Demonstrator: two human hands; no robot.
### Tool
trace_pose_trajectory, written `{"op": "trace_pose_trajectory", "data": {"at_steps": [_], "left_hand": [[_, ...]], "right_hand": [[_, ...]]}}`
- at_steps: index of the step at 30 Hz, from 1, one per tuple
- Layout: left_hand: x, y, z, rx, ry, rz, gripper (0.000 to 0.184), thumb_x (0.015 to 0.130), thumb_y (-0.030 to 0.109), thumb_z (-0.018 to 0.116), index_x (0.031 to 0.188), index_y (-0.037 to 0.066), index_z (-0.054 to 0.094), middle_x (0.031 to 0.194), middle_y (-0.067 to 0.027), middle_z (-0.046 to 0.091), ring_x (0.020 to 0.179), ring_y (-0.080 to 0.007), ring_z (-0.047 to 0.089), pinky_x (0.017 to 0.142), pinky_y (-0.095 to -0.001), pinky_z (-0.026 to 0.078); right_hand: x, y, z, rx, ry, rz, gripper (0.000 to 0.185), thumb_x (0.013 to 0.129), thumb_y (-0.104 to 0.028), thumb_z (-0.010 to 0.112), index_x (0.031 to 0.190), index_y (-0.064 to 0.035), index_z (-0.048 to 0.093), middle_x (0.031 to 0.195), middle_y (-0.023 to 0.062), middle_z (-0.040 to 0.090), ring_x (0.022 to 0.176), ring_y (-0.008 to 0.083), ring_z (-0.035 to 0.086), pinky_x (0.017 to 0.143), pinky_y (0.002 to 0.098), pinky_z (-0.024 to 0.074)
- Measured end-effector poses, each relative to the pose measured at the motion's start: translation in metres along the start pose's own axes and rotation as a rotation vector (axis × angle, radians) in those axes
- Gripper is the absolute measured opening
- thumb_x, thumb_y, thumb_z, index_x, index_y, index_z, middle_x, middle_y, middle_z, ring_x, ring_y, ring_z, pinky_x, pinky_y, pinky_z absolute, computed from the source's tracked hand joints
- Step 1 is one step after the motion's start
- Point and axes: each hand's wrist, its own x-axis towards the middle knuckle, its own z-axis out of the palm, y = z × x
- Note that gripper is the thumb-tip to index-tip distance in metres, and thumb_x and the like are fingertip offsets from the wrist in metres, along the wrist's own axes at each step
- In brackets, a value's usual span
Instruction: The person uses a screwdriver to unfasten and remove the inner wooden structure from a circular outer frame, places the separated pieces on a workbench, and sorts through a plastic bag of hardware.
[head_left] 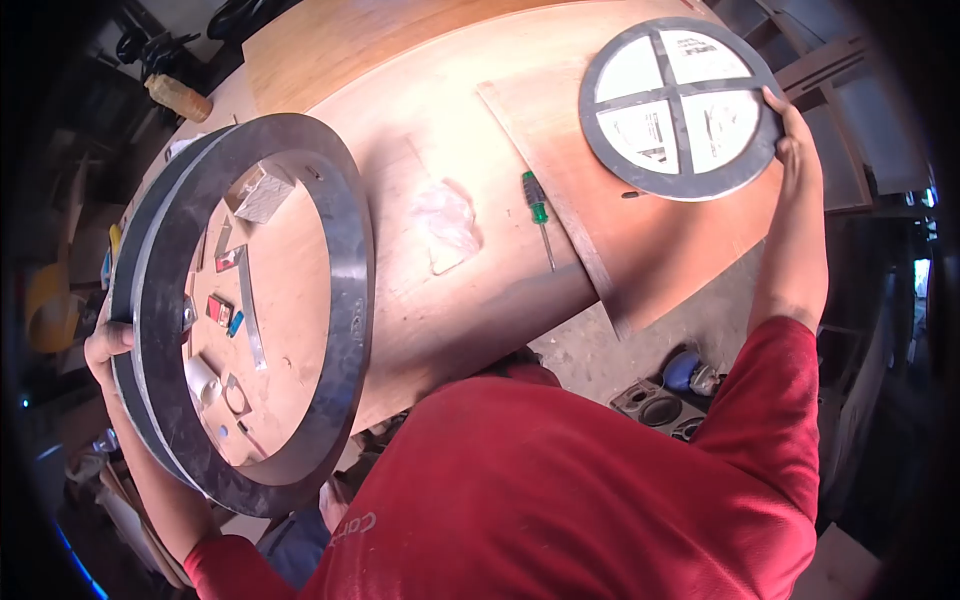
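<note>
My left hand (110, 345) grips the outer edge of a large dark ring (350, 310), which stands tilted on the left side of the wooden table. Its thumb lies over the rim, and the other fingers are mostly hidden. At the upper right, my right hand (790, 125) holds the right edge of a round dark frame (681, 90). A cross divides that frame into quarters, with white, partly printed panels behind. Beneath the frame is a brown board (640, 240). Between ring and frame, a green-handled screwdriver (537, 198) lies beside the board's edge.
A crumpled clear plastic bag (446, 225) lies mid-table (400, 330). Through the ring show a small box (262, 192), a metal strip (250, 310) and a white roll (203, 381). A bottle (178, 98) is at the far left; a blue round object (683, 371) is below, right.
</note>
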Motion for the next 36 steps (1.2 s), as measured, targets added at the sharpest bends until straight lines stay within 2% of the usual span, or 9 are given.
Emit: {"op": "trace_pose_trajectory", "data": {"at_steps": [7,10,11,13,22,24,30,34,36], "left_hand": [[-0.005,-0.004,-0.019,0.088,0.118,-0.058,0.08,0.061,0.024,0.067,0.133,-0.009,0.056,0.1,-0.0175,0.071,0.078,-0.0244,0.069,0.067,-0.0324,0.055],[-0.006,-0.012,-0.035,0.066,0.112,0.021,0.079,0.062,0.026,0.069,0.131,-0.01,0.056,0.099,-0.0171,0.07,0.077,-0.0242,0.069,0.069,-0.0321,0.056],[-0.005,-0.002,-0.049,0.029,-0.171,-0.071,0.073,0.067,0.028,0.068,0.128,-0.01,0.061,0.114,-0.0211,0.071,0.096,-0.0284,0.071,0.082,-0.038,0.059],[-0.011,-0.003,-0.061,0.073,-0.07,-0.032,0.073,0.068,0.028,0.068,0.13,-0.01,0.06,0.117,-0.0215,0.07,0.099,-0.0292,0.071,0.085,-0.0391,0.059],[-0.018,0.004,-0.039,-0.031,0.116,0.011,0.077,0.071,0.027,0.064,0.139,-0.009,0.056,0.133,-0.023,0.066,0.116,-0.0336,0.069,0.102,-0.0466,0.057],[-0.015,0.005,-0.027,-0.085,0.036,0.006,0.077,0.072,0.028,0.063,0.14,-0.008,0.056,0.136,-0.0224,0.065,0.118,-0.034,0.068,0.104,-0.0482,0.056],[-0.01,0.001,-0.062,-0.052,0.026,-0.032,0.076,0.074,0.031,0.063,0.14,-0.007,0.057,0.135,-0.022,0.065,0.117,-0.0316,0.069,0.103,-0.0445,0.058],[-0.012,-0.009,-0.092,-0.087,0.046,-0.014,0.073,0.076,0.027,0.06,0.14,-0.007,0.057,0.134,-0.0224,0.066,0.116,-0.0327,0.069,0.108,-0.0441,0.054],[-0.013,-0.013,-0.088,-0.078,0.14,-0.016,0.075,0.075,0.024,0.057,0.142,-0.007,0.053,0.135,-0.0237,0.065,0.116,-0.0339,0.069,0.108,-0.0442,0.053]], "right_hand": [[0.058,0.094,-0.094,0.045,0.016,0.197,0.042,0.093,-0.031,0.077,0.119,0.0014,0.07,0.112,0.0142,0.076,0.092,0.0268,0.075,0.087,0.0394,0.0605],[0.068,0.157,-0.117,0.2,0.045,0.314,0.053,0.095,-0.028,0.075,0.134,0.0041,0.061,0.128,0.02,0.069,0.114,0.0337,0.068,0.103,0.0484,0.0534],[0.062,0.172,-0.121,0.197,0.047,0.327,0.053,0.095,-0.028,0.075,0.134,0.0041,0.061,0.128,0.02,0.069,0.114,0.0337,0.068,0.103,0.0484,0.0534],[0.055,0.201,-0.113,0.147,0.04,0.345,0.062,0.094,-0.032,0.076,0.14,0.0037,0.056,0.128,0.0171,0.069,0.114,0.0325,0.068,0.1,0.0478,0.0556],[0.155,0.298,-0.214,0.067,-0.96,-0.233,0.091,0.084,-0.049,0.082,0.156,-0.008,0.043,0.165,0.0152,0.035,0.152,0.0349,0.032,0.125,0.0546,0.0248],[0.156,0.285,-0.193,0.199,-0.245,0.397,0.071,0.1,-0.044,0.065,0.156,-0.0051,0.041,0.162,0.0128,0.041,0.148,0.0327,0.038,0.122,0.0551,0.0308],[0.046,0.21,-0.084,-0.106,0.151,0.516,0.057,0.108,-0.041,0.049,0.154,-0.0077,0.044,0.16,0.0086,0.045,0.145,0.0306,0.044,0.118,0.0511,0.038],[-0.002,0.181,-0.034,-0.648,0.492,0.453,0.053,0.104,-0.036,0.056,0.147,-0.0063,0.049,0.155,0.0116,0.047,0.139,0.0269,0.048,0.113,0.0444,0.0418],[0.018,0.188,-0.029,-0.987,0.762,-0.062,0.042,0.101,-0.029,0.061,0.132,-0.0013,0.059,0.14,0.0153,0.058,0.125,0.025,0.058,0.104,0.0401,0.0476]]}}
